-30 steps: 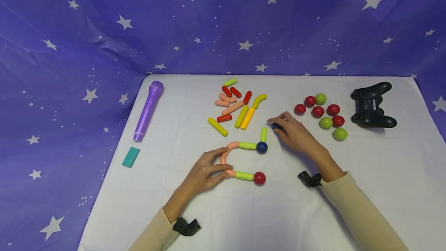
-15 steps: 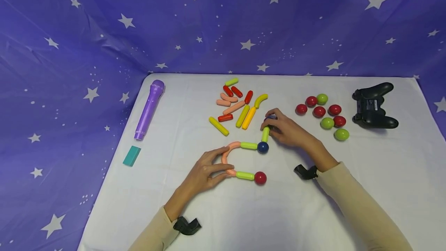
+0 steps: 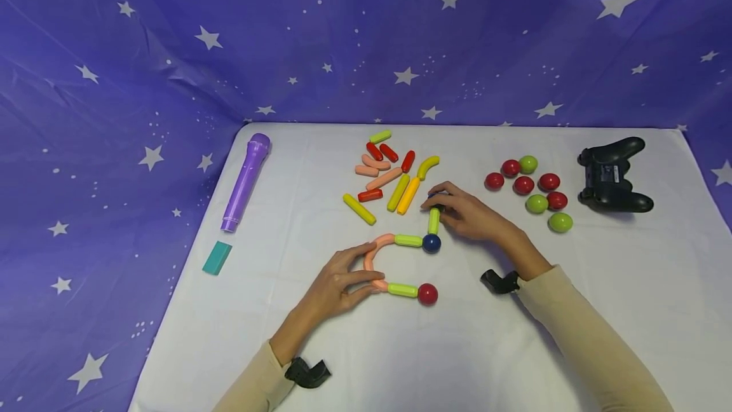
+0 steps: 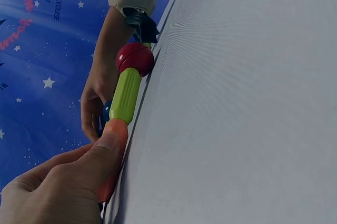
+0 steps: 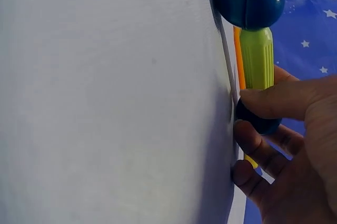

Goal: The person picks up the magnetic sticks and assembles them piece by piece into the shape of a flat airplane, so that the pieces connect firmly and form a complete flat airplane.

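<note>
My left hand [image 3: 337,278] grips a curved salmon-pink rod [image 3: 368,261] lying on the white table. A light green rod [image 3: 408,241] joins its upper end to a dark blue ball [image 3: 431,243]. From the lower end, another green rod [image 3: 403,290] leads to a red ball [image 3: 427,294]. A third green rod [image 3: 434,222] runs from the blue ball toward the table's back. At its far end, my right hand [image 3: 474,212] pinches a second dark blue ball [image 5: 259,120], partly covered by the thumb in the right wrist view.
Several loose rods [image 3: 384,177] in red, pink, green and yellow lie behind the hands. Red and green balls [image 3: 523,185] are grouped at the right, near a black game controller [image 3: 609,175]. At the left are a purple toy microphone [image 3: 246,183] and a teal block [image 3: 217,258].
My right hand has moved left with the second blue ball, bringing it to the free end of the third green rod. The left hand has kept its grip on the curved rod.
</note>
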`<state>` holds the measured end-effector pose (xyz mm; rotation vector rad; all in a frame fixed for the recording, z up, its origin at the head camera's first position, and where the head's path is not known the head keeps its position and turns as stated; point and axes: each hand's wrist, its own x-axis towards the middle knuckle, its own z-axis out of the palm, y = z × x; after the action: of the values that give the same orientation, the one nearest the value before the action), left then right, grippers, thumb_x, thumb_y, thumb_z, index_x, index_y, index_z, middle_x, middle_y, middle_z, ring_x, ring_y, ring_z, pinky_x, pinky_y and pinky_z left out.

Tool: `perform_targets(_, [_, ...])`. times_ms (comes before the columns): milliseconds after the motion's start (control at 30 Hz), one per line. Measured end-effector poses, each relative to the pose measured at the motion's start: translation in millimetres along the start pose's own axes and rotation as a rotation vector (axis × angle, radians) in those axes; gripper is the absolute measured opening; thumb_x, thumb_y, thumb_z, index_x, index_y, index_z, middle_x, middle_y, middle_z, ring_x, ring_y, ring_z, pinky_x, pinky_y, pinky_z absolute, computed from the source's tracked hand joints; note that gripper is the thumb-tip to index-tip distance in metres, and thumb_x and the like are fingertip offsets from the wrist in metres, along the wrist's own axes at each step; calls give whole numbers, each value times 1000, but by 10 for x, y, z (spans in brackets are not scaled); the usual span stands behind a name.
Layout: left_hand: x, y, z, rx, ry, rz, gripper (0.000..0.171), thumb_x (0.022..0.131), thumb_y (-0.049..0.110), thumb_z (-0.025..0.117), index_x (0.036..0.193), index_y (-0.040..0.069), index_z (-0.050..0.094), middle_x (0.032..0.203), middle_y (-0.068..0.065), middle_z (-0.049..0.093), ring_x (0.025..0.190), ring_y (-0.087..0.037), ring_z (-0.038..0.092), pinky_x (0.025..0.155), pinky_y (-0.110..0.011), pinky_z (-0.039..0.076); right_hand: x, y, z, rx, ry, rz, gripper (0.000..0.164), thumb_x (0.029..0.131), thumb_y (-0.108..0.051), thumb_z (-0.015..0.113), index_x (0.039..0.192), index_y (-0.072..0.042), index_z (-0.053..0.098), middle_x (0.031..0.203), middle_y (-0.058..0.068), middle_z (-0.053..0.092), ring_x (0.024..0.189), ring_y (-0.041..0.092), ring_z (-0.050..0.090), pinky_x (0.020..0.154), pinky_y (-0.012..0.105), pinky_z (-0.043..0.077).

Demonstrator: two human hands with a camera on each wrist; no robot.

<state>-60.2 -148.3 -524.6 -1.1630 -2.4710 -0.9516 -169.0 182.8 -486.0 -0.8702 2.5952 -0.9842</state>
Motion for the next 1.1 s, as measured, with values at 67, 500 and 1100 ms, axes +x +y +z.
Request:
perform_targets(67, [-6, -2, 6, -8, 5, 4, 28, 78, 33, 82, 104, 25, 78, 139, -13, 57, 128, -25, 54, 100, -42, 48, -1, 5, -4, 8, 2, 4, 41, 90, 4, 60, 124, -19, 65, 135, 9, 49, 122, 29, 53, 103, 48, 47])
perform_targets(500, [-15, -9, 27, -25, 6, 5, 27, 80, 32, 81, 106, 25, 77, 139, -14, 56, 128, -27, 54, 102, -43, 48, 511, 50, -266, -52, 78, 156, 41, 96, -3, 52, 134, -18, 58, 113, 12, 59, 92, 25, 51, 88, 41, 48])
perform_targets(1100, [-11, -6, 0, -10, 11, 5, 28, 78, 32, 82, 105, 26, 78, 138, -13, 57, 127, -25, 54, 101, -42, 47, 592, 202, -302, -226, -11, 208, 31, 91, -17, 70, 122, -15, 64, 112, 6, 68, 94, 24, 59, 94, 45, 50])
